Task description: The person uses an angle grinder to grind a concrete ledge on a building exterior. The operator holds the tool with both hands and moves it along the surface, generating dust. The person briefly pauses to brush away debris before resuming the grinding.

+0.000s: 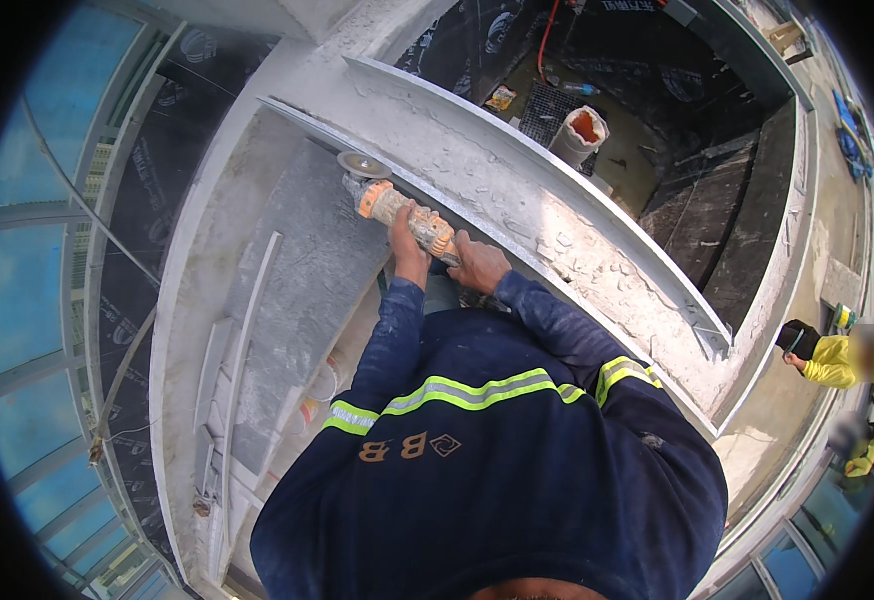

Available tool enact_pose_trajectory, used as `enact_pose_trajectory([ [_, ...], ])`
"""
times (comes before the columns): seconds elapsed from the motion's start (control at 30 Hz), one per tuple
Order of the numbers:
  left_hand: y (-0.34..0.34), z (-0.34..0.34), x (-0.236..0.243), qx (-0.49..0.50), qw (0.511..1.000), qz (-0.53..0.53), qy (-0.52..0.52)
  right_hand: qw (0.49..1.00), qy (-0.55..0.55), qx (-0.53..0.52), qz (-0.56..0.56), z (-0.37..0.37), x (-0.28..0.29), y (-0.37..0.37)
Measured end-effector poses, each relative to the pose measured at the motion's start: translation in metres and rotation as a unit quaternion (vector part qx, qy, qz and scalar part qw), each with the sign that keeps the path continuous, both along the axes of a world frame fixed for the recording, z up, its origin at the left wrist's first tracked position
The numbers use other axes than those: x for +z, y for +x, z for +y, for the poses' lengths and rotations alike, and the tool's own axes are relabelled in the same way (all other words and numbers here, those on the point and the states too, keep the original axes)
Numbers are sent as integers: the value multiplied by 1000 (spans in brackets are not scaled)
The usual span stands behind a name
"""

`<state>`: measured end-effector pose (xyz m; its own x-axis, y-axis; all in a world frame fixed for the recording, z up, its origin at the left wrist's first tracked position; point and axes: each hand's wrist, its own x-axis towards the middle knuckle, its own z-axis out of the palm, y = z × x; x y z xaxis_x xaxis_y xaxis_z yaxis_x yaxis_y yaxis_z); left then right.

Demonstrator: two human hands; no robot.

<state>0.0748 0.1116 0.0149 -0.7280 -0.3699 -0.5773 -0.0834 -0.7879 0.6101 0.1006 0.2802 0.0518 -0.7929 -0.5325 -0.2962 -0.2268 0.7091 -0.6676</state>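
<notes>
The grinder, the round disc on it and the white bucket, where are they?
grinder [407, 218], head view, on its orange body.
disc [363, 165], head view, on its flat grey face.
white bucket [577, 137], head view, on its outer wall.

Angle grinder [405, 217]: rear of body covered by left hand [409, 250] and right hand [477, 266]; fingers underneath not visible. Disc [363, 165] edge-on at the concrete ledge [517, 190]; contact point indistinct. Person's torso hides the slab [307, 290] lower right corner. Second person [837, 355]: face blurred, body cut by picture rim.
</notes>
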Motion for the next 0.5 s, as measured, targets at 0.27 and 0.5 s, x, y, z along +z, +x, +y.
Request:
enact_pose_trajectory([
  [0.27,-1,0,-7,-6,1000,6,-9,1000,-5,-4,6,1,-5,0],
  [0.5,-15,-5,0,-7,1000,4,-7,1000,4,-8,-3,-13,-9,-16],
])
